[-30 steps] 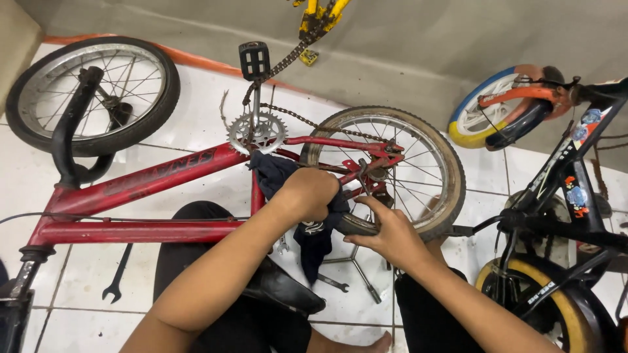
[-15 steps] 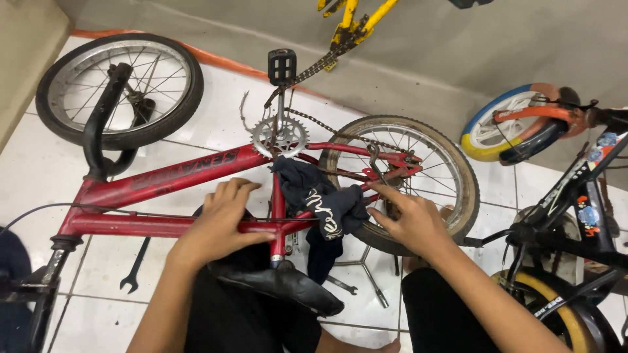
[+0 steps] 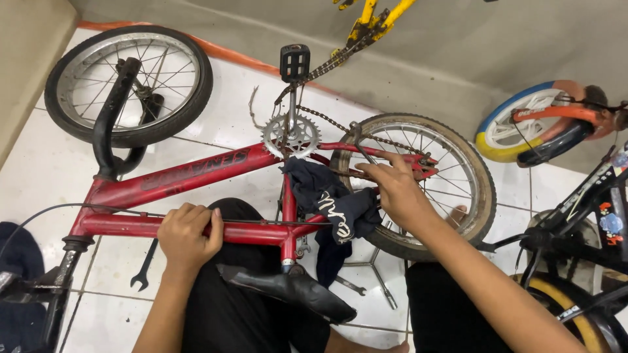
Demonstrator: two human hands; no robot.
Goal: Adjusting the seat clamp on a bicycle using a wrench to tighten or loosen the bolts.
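A small red bicycle (image 3: 190,171) lies upside down across my lap on a white tiled floor. My left hand (image 3: 190,232) is wrapped around its lower frame tube. My right hand (image 3: 397,189) rests on the rear frame stays beside the rear wheel (image 3: 474,173), fingers pinching near the chain (image 3: 330,122). A dark blue rag (image 3: 333,202) hangs over the frame between my hands. The chainring (image 3: 292,137) and black pedal (image 3: 294,63) stick up behind it. The black saddle (image 3: 294,291) points toward me.
The front wheel (image 3: 196,85) lies at the far left. A spanner (image 3: 145,265) and a cross wrench (image 3: 373,268) lie on the tiles. A yellow bicycle frame (image 3: 369,19) stands at the back, another bicycle with a blue and yellow tyre (image 3: 507,121) at the right.
My left hand has left the rag near the rear stays and moved left onto the lower frame tube. My right hand has shifted up onto the rear stays. The view has tilted slightly.
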